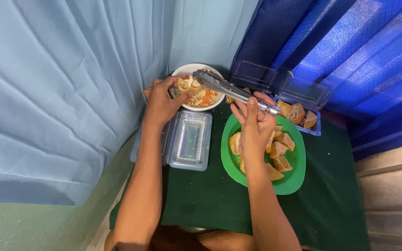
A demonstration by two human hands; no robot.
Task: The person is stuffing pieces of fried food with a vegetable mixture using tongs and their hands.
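Item: our left hand (pixel 161 104) grips the round white bowl of shredded salad (pixel 200 88) at the table's back edge; our right hand (pixel 256 123) pinches long metal tongs (pixel 226 88), tips nearly closed over it. Risk: a slack grip tips salad onto the green cloth (pixel 210 200).

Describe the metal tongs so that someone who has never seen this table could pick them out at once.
Start at the dark green tablecloth and find the bright green plate of bread pieces. Just above it the right hand holds the tongs by their hinged end, the tips reaching over the white bowl that the left hand steadies. They are the only long, shiny steel thing there.
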